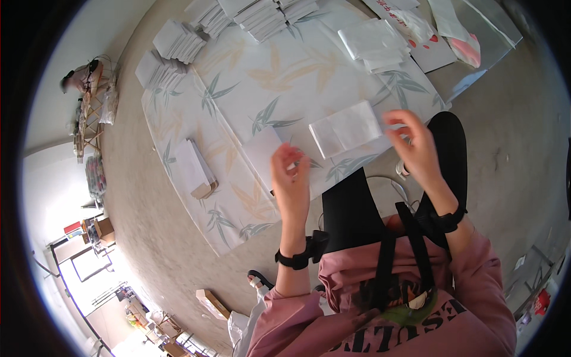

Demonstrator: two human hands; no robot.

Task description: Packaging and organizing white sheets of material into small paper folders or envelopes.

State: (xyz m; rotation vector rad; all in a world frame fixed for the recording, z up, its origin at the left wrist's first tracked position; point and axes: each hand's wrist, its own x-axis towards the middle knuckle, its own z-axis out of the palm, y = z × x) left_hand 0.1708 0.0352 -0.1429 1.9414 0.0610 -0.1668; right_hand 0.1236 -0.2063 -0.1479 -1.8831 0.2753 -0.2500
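Note:
My left hand (pixel 290 178) is over the table's near edge, fingers loosely curled and thumb apart, with nothing visible in it. Just beyond its fingertips a white card or flat sheet (pixel 259 146) lies on the tabletop, partly covered by the hand. To the right rests a small stack of clear, whitish plastic sleeves (pixel 346 128), lying flat. My right hand (pixel 417 149) hovers off the right end of that stack, thumb and fingers spread, holding nothing I can see. Both wrists wear black bands.
The table has a leaf-patterned cover (pixel 279 71). Piles of white cards (pixel 178 41) line its far left edge. A smaller white stack (pixel 195 169) lies at left. More plastic sleeves (pixel 375 43) and printed bags (pixel 416 27) sit at the far right. A cardboard box (pixel 213 304) stands on the floor.

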